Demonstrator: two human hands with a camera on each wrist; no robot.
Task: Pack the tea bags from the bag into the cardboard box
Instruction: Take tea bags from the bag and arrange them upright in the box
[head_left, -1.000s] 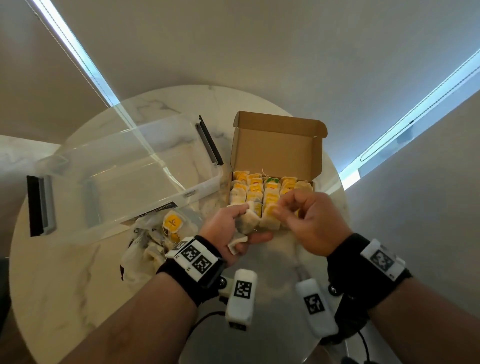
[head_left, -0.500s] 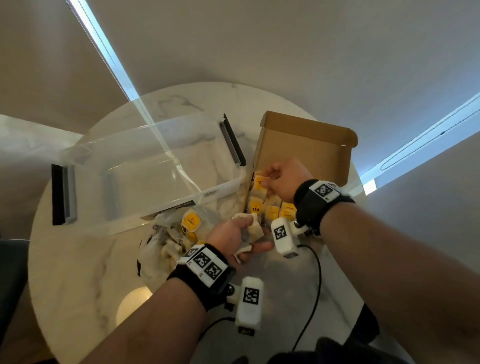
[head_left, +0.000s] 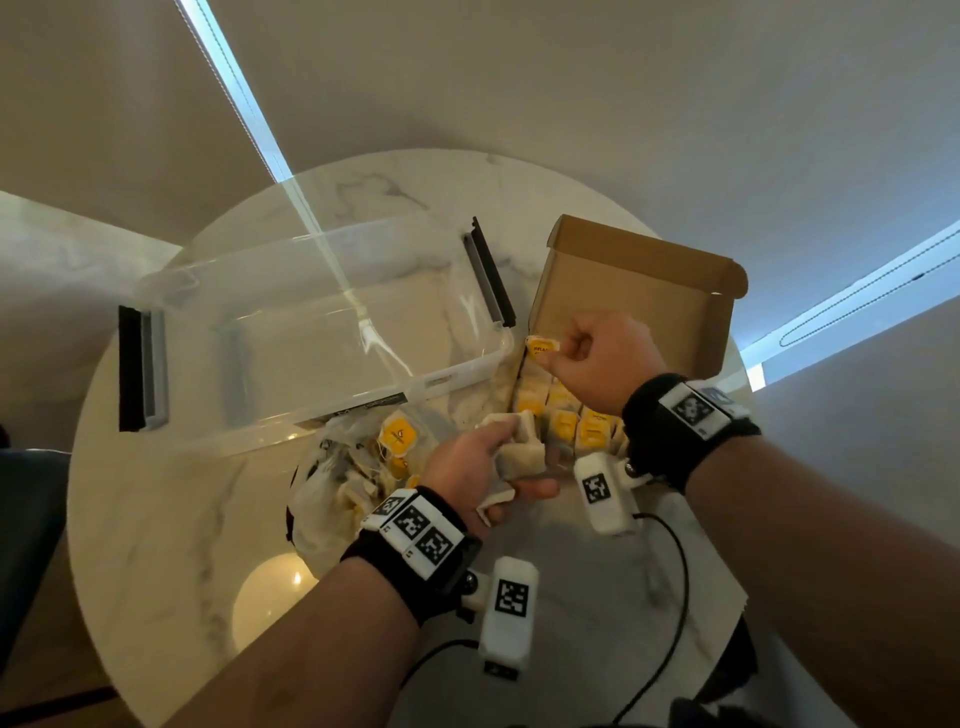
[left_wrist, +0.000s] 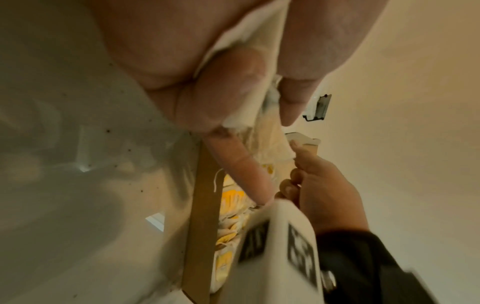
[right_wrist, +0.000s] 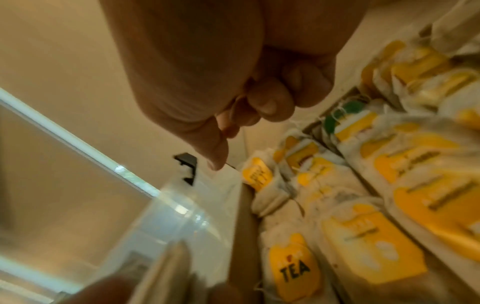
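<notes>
The open cardboard box (head_left: 639, 291) stands at the right of the table with its lid up, and rows of yellow-tagged tea bags (head_left: 566, 421) fill it. My right hand (head_left: 571, 349) is over the box's far left corner and pinches one tea bag (head_left: 540, 347) by its yellow tag. In the right wrist view my right hand (right_wrist: 233, 131) is curled above the packed tea bags (right_wrist: 389, 164). My left hand (head_left: 488, 467) grips a bundle of tea bags (head_left: 522, 452) just in front of the box; that bundle (left_wrist: 249, 37) shows between its fingers. The plastic bag (head_left: 343, 478) of loose tea bags lies left of that hand.
A clear plastic bin (head_left: 311, 332) with black clips stands left of the box, close against its side wall. The round marble table (head_left: 156, 519) carries all of it. Black cables (head_left: 675, 571) hang near the table's front edge.
My right hand took one tea bag from the left hand's bundle and carried it from the box's front to its far left corner. The left hand kept its bundle and stayed put.
</notes>
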